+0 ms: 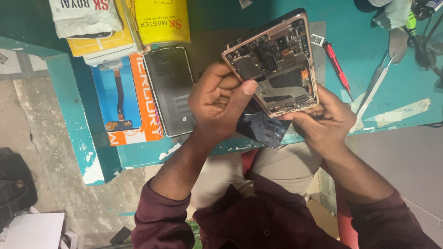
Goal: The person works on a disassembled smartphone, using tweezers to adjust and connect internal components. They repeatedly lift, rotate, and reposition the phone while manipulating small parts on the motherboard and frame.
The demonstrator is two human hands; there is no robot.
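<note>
Fingers (249, 87) of left hand (217, 103) and right hand (323, 117) clamp the opened phone (272, 64) by opposite edges, tilted circuit-side up above the teal counter (360, 41), apparently steadied for viewing.

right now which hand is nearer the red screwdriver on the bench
Right. The right hand sits just below and left of the red screwdriver, under the opened phone; the left hand is farther left, beyond the phone.

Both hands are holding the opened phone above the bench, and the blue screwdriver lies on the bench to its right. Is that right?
Not quite. The head view shows both hands, left hand and right hand, holding the opened phone above the teal bench, but the screwdriver lying to its right is red, not blue.
</note>
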